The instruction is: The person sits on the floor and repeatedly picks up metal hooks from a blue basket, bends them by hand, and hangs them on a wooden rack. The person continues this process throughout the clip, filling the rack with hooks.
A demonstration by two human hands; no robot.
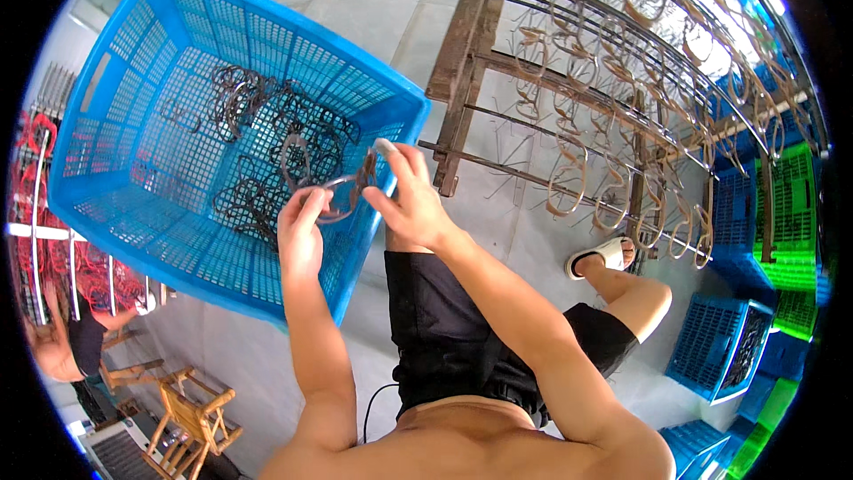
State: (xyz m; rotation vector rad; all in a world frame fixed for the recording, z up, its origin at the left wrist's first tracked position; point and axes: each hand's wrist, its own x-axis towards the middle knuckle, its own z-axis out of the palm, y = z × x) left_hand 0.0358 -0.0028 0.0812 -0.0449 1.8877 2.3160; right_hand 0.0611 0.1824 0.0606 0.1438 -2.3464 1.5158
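One looped piece point(363, 176) sits over the blue crate point(178, 253), upper left; left hand point(302, 227) pinches its rim, right hand point(407, 191) its darker side, probably for steadiness.

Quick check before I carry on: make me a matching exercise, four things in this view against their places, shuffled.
Things:
1. Dark looped pieces
2. Bamboo chair
3. White sandal
4. Translucent looped piece

Places:
A. Between the left hand and right hand
B. Inside the large blue basket
C. On a foot
D. At the lower left of the picture

Pairs: 1-B, 2-D, 3-C, 4-A
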